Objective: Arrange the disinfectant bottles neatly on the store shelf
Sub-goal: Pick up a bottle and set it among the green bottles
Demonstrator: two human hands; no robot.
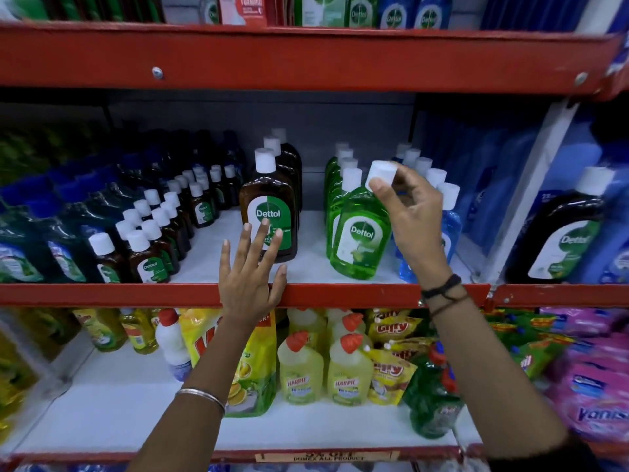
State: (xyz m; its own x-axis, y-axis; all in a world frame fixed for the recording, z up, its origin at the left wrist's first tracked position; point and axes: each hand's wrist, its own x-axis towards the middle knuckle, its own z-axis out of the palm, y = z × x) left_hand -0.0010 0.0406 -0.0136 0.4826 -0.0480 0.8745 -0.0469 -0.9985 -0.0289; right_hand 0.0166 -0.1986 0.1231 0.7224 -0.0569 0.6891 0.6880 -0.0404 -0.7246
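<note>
On the middle shelf [190, 294] a green Dettol bottle [360, 240] leans to the right at the front of a green row [337, 185]. My right hand [413, 219] pinches its white cap [381, 173] with thumb and fingers. Left of it stands a row of large brown Dettol bottles [269, 206], upright. My left hand [250, 270] is spread open in front of the first brown bottle, fingertips at its label, holding nothing. A row of blue bottles [449, 216] stands behind my right hand, partly hidden.
Several small brown Dettol bottles [149, 247] and dark refill pouches [51, 247] fill the shelf's left part. A large dark bottle [565, 233] stands in the right bay. Below are Harpic bottles [301, 369], yellow pouches and pink packs. A red shelf beam [306, 59] runs overhead.
</note>
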